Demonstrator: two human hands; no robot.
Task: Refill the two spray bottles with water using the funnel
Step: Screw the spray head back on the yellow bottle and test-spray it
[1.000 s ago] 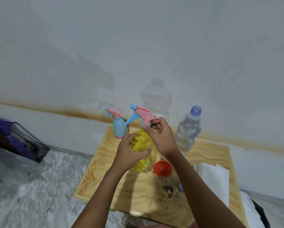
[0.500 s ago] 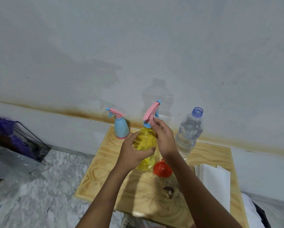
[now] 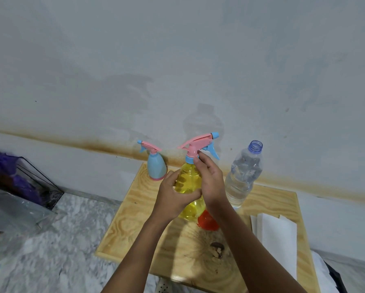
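Observation:
A yellow spray bottle point(image 3: 188, 180) stands on the wooden table point(image 3: 135, 218). My left hand point(image 3: 173, 197) grips its body. The fingers of my right hand point(image 3: 209, 176) pinch the collar under its pink and blue spray head point(image 3: 198, 143), whose nozzle points right. Farther back and to the left stands a small blue spray bottle point(image 3: 156, 166) with its own pink head on. An uncapped clear water bottle point(image 3: 242, 176), partly full, stands to the right. The red funnel point(image 3: 207, 220) lies on the table behind my right wrist, partly hidden.
Folded white paper towels point(image 3: 276, 235) lie on the right side of the table. A dark knot point(image 3: 217, 247) marks the wood. A wire basket with purple and clear plastic point(image 3: 19, 187) sits on the marble floor at left. The wall rises just behind the table.
The spray head on the yellow bottle has turned round: its nozzle pointed left a second ago, then away, and points right now. My left hand has kept hold of the body.

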